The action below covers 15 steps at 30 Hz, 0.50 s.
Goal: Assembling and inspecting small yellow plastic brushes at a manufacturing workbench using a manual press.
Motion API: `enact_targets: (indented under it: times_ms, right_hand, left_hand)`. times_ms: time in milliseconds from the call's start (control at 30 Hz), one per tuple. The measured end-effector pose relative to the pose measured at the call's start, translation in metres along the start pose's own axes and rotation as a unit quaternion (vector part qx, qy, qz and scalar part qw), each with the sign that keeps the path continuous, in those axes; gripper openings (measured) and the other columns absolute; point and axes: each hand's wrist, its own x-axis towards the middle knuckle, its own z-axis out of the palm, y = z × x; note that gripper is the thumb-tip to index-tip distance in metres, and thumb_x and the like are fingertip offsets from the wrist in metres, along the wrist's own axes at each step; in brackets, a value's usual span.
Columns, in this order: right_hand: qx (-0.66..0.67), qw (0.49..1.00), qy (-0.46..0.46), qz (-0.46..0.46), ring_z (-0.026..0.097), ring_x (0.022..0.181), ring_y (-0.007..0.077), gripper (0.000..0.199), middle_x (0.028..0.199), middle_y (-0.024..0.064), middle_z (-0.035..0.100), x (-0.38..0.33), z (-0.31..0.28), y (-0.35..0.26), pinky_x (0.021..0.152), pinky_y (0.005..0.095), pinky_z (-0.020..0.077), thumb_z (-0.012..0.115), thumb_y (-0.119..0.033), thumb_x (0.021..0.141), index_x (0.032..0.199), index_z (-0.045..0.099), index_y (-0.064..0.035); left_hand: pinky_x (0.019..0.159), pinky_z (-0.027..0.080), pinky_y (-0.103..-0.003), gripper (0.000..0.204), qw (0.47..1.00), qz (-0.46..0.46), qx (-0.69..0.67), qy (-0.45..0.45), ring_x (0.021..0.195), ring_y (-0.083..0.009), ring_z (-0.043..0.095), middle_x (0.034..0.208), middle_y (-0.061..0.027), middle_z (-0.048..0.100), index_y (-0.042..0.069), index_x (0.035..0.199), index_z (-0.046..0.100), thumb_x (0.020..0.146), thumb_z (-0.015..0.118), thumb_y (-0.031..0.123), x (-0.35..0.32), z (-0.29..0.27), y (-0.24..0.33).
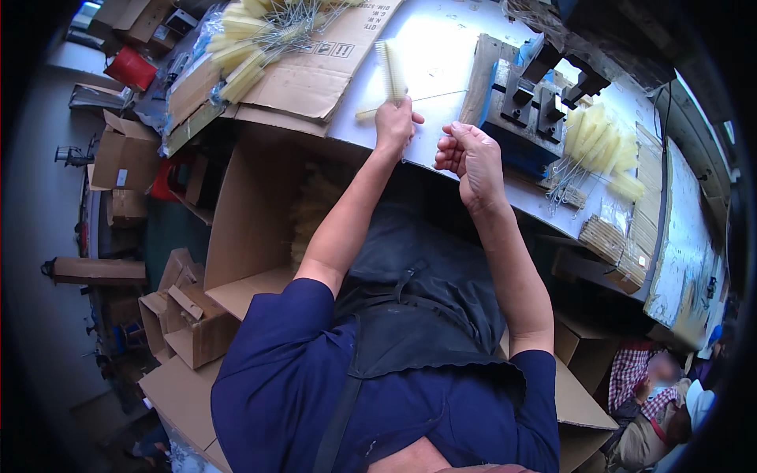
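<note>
My left hand [396, 126] is closed around the lower end of a brush [390, 69] with pale yellow bristles, which points away from me over the white table. A thin wire [438, 96] runs sideways just beyond this hand, with a pale yellow tip [366, 114] to its left; I cannot tell whether it is held or lying there. My right hand [471, 162] is raised at the table's near edge, fingers curled and thumb against them. Anything inside them is hidden. Right of it stands a blue fixture with black metal blocks [520, 102].
Bristle brushes with wire stems [244, 59] lie heaped on flattened cardboard [319, 67] at the far left. Another bundle of brushes [601, 142] lies right of the fixture. Open cardboard boxes [248, 205] stand below the table. Another person [650, 386] is at the lower right.
</note>
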Motion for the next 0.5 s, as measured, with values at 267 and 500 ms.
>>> enact_targets:
  times_ms: [267, 500]
  right_hand:
    - [-0.07, 0.984, 0.083, -0.14, 0.058, 0.056, 0.01, 0.017, 0.073, 0.0047, 0.064, -0.015, -0.019, 0.01, 0.051, 0.0228, 0.0497, 0.056, -0.016, 0.101, 0.097, 0.062, -0.0007]
    - [-0.101, 0.972, 0.084, -0.197, 0.055, 0.055, 0.0081, 0.016, 0.073, 0.0035, 0.063, -0.018, -0.013, 0.005, 0.05, 0.021, 0.0466, 0.056, -0.014, 0.101, 0.097, 0.062, -0.0004]
  left_hand:
    - [0.066, 0.053, -0.041, 0.033, 0.992, 0.065, 0.089, 0.064, 0.062, -0.0258, 0.067, 0.063, -0.0124, 0.068, -0.001, 0.075, 0.069, 0.091, 0.063, 0.027, 0.005, 0.003, -0.033]
    - [0.07, 0.054, -0.045, 0.028, 0.95, 0.216, 0.163, 0.157, 0.072, -0.0354, 0.069, 0.072, -0.0185, 0.068, 0.0, 0.084, 0.065, 0.086, 0.071, 0.028, -0.005, -0.008, -0.025]
